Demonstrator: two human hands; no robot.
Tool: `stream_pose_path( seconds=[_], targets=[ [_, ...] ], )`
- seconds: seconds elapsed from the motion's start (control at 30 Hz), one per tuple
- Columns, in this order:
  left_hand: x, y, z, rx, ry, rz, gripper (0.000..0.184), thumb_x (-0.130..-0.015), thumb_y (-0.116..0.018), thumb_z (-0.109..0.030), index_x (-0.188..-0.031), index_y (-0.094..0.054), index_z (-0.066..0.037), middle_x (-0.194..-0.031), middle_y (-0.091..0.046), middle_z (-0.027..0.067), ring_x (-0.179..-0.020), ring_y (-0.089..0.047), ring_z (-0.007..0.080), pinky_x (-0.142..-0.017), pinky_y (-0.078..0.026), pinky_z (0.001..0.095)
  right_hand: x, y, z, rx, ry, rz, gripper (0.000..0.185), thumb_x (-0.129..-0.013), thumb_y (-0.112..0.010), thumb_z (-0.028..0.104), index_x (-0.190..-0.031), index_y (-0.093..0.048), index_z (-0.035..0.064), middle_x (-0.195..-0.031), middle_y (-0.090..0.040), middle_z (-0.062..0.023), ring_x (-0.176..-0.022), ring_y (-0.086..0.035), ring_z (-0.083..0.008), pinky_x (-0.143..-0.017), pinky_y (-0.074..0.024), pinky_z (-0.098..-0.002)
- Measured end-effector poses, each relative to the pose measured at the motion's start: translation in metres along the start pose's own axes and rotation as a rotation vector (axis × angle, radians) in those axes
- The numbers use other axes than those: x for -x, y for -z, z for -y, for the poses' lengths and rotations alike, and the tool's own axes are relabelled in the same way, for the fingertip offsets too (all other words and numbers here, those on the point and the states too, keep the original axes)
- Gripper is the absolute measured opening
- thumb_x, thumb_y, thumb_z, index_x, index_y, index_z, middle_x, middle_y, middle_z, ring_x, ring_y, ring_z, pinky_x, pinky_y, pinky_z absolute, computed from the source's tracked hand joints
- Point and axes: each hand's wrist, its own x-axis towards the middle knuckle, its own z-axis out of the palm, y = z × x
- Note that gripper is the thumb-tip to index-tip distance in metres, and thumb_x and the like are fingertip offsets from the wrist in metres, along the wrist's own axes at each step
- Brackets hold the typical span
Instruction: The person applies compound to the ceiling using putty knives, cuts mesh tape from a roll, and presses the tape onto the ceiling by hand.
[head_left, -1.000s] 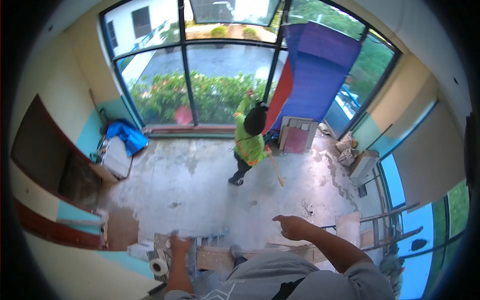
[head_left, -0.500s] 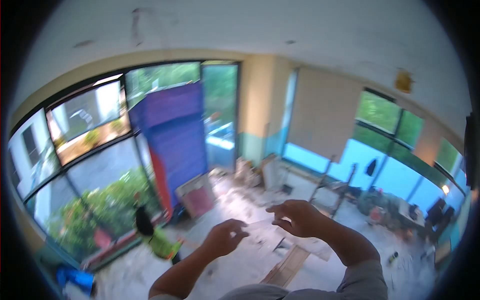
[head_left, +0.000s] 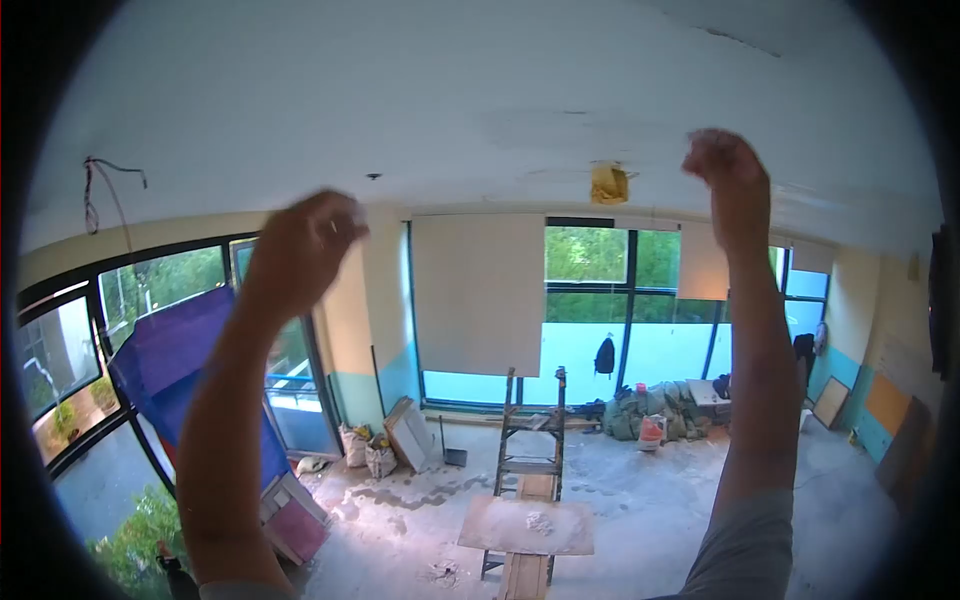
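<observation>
Both of my arms reach up toward the white ceiling (head_left: 480,90). My left hand (head_left: 308,245) is raised at the left, thumb and fingers curled together in a pinch. My right hand (head_left: 735,185) is higher and farther right, its fingers bent inward and blurred at the tips. Whatever either hand pinches is too thin or too small to make out. Between the hands, a yellow patch or box (head_left: 609,184) hangs at the ceiling, nearer my right hand.
Below stands a stepladder (head_left: 531,467) with a board (head_left: 480,525) holding a white lump, beside a plank (head_left: 526,575). Loose wires (head_left: 92,195) dangle from the ceiling at left. Filled sacks (head_left: 650,408) lie by the windows; leaning panels (head_left: 408,435) stand at the back.
My hands have risen from chest height to near the ceiling and moved apart. The view has swung right and upward, bringing the ladder and board into the middle.
</observation>
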Motion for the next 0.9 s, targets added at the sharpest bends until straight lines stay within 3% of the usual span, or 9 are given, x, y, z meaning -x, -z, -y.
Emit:
stream_pose_path(
  seconds=[0.2,0.37,0.63,0.73,0.83,0.87,0.9],
  targets=[
    [-0.091,0.017,-0.033,0.159,-0.057,-0.227,0.026,-0.093,-0.062,-0.02,-0.109,-0.066,-0.001,-0.083,-0.065,0.0026,-0.075,-0.056,0.0108,-0.075,-0.047,0.0259,-0.081,0.041,0.033,0.072,0.224,-0.184,0.024,-0.089,-0.07,0.015,-0.105,-0.068,-0.0026,-0.088,-0.068,-0.0051,-0.081,-0.065,-0.0121,-0.081,-0.0552,-0.0277],
    [-0.133,0.016,-0.036,0.32,-0.104,-0.433,0.033,-0.092,-0.066,-0.025,-0.115,-0.066,-0.002,-0.086,-0.066,0.0021,-0.079,-0.058,0.0106,-0.077,-0.048,0.0255,-0.1,0.042,0.052,0.128,0.312,-0.352,0.025,-0.083,-0.075,0.018,-0.098,-0.07,-0.0008,-0.087,-0.069,-0.0042,-0.079,-0.064,-0.0129,-0.077,-0.0539,-0.0265],
    [-0.153,0.013,-0.043,0.42,-0.065,-0.511,0.043,-0.084,-0.075,-0.033,-0.113,-0.067,-0.002,-0.086,-0.067,0.0006,-0.081,-0.06,0.0103,-0.08,-0.049,0.0245,-0.108,0.042,0.048,0.223,0.254,-0.412,0.03,-0.083,-0.076,0.026,-0.096,-0.071,-0.0006,-0.088,-0.071,-0.0039,-0.078,-0.064,-0.0128,-0.074,-0.052,-0.0266],
    [-0.159,0.015,-0.043,0.322,-0.099,-0.614,0.044,-0.083,-0.076,-0.034,-0.112,-0.067,-0.001,-0.087,-0.069,0.0015,-0.083,-0.061,0.0105,-0.081,-0.049,0.025,-0.111,0.049,0.049,0.315,0.264,-0.42,0.031,-0.083,-0.076,0.028,-0.097,-0.072,0.0003,-0.091,-0.072,-0.004,-0.077,-0.064,-0.0123,-0.074,-0.052,-0.0269],
    [-0.156,0.015,-0.049,0.363,-0.069,-0.652,0.047,-0.082,-0.076,-0.035,-0.113,-0.066,-0.001,-0.087,-0.07,0.0042,-0.086,-0.063,0.0121,-0.084,-0.049,0.0268,-0.115,0.052,0.051,0.347,0.23,-0.41,0.031,-0.084,-0.077,0.025,-0.101,-0.07,0.0001,-0.096,-0.071,-0.0051,-0.083,-0.064,-0.0131,-0.079,-0.0544,-0.0277],
    [-0.154,0.016,-0.051,0.308,-0.09,-0.692,0.044,-0.083,-0.075,-0.036,-0.11,-0.067,-0.002,-0.097,-0.071,0.0072,-0.093,-0.066,0.0157,-0.088,-0.049,0.0295,-0.115,0.053,0.051,0.349,0.213,-0.406,0.031,-0.084,-0.077,0.023,-0.103,-0.07,-0.0003,-0.098,-0.07,-0.0055,-0.086,-0.064,-0.0135,-0.082,-0.0556,-0.0281],
    [-0.151,0.017,-0.059,0.301,-0.069,-0.692,0.043,-0.083,-0.074,-0.03,-0.112,-0.064,0.0,-0.098,-0.071,0.0098,-0.092,-0.066,0.0186,-0.087,-0.05,0.0314,-0.114,0.052,0.053,0.345,0.208,-0.413,0.031,-0.084,-0.077,0.024,-0.103,-0.07,-0.0001,-0.099,-0.07,-0.0058,-0.087,-0.064,-0.0137,-0.082,-0.0556,-0.0283]
  ],
)
